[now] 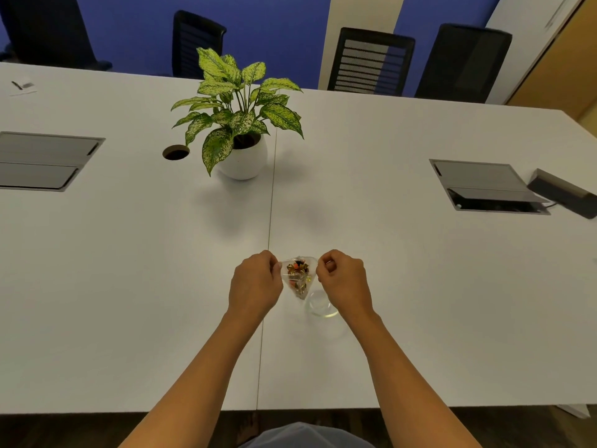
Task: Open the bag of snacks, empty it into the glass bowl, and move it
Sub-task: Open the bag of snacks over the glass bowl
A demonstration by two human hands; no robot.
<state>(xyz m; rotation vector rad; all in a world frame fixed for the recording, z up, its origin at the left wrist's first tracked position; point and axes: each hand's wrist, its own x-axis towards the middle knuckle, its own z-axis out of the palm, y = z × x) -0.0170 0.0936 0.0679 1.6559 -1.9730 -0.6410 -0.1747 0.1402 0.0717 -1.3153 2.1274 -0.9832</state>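
A small clear bag of snacks (298,277) with brown, orange and dark pieces hangs above the white table (129,286), held up between both hands. My left hand (255,286) pinches its left top edge and my right hand (344,279) pinches its right top edge, and the mouth looks spread apart. Just below and to the right of the bag stands the glass bowl (321,307), partly behind my right wrist, with nothing visible inside it.
A potted plant (240,130) in a white pot stands at the table's middle, far side. Grey cable hatches (45,160) (484,185) are set in the left and right of the table, a round hole (176,152) beside the plant. Black chairs line the far edge.
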